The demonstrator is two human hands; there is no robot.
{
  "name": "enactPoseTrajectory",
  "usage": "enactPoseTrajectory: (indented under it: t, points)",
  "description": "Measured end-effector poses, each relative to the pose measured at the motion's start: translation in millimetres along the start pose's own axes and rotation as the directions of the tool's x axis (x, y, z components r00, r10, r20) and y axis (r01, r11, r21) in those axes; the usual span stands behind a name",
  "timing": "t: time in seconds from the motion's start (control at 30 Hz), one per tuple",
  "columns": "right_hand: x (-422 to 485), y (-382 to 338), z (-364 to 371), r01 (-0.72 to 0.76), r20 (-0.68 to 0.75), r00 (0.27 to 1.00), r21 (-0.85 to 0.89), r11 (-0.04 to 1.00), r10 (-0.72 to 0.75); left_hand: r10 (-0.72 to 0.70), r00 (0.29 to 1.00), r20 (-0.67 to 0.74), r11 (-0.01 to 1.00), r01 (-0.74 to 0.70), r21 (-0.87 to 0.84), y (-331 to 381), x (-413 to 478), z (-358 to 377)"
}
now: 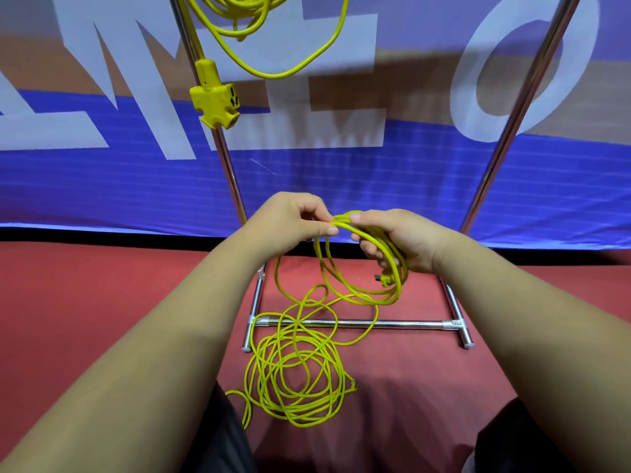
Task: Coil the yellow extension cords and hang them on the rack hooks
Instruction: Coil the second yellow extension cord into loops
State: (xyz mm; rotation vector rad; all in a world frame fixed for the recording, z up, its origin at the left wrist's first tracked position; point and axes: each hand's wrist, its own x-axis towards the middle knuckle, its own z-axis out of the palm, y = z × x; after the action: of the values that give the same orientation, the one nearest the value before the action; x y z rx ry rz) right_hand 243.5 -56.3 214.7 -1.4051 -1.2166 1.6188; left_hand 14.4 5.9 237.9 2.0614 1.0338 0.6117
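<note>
While the right hand (409, 245) curls its fingers round several loops of yellow cord (382, 244), the left hand (290, 220) pinches a strand of the same cord between thumb and fingertips, just beside the right thumb. A plug (387, 279) dangles among the held loops below the right palm. From the hands the cord drops to a loose tangle (300, 380) on the red floor (102, 285), crossing the base bar of the metal rack (392, 324). Higher up, a second yellow cord (239, 15) hangs in loops by the rack's left post, its three-way socket (215, 97) against the post. A blue banner (341, 172) stands behind.
</note>
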Motion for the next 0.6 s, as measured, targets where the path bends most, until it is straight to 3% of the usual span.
enactPoseTrajectory:
  t: [0.1,0.2,0.3,0.43,0.53,0.6]
  points:
    - [1.8,1.5,6.7,0.021,-0.001,1.000,-0.024,0.999,-0.021,0.012,1.000,0.019,0.997,-0.014,0.081,-1.9,2.9,9.7]
    - [4.7,2.5,4.6,0.063,-0.003,0.998,0.060,0.996,-0.063,-0.024,0.998,0.051,0.993,0.018,0.114,-16.6,4.9,9.5]
    - [2.3,-2.2,-1.7,0.067,-0.005,0.998,0.135,0.989,-0.067,-0.095,0.990,0.101,0.958,0.064,0.278,-35.3,4.3,8.0]
    - [-6.2,-10.7,-16.4,0.064,-0.025,0.998,0.221,0.973,-0.060,-0.219,0.976,0.019,0.857,0.183,0.482,-66.7,5.3,3.1]
    - [-11.4,-12.5,-27.5,0.051,-0.014,0.999,0.224,0.973,-0.049,-0.332,0.943,0.000,0.823,0.290,0.488,-82.2,4.6,-4.5]
    - [-13.2,-9.4,-31.5,0.029,-0.001,1.000,0.166,0.986,-0.029,-0.311,0.950,0.006,0.838,0.271,0.473,-81.0,6.3,-7.0]
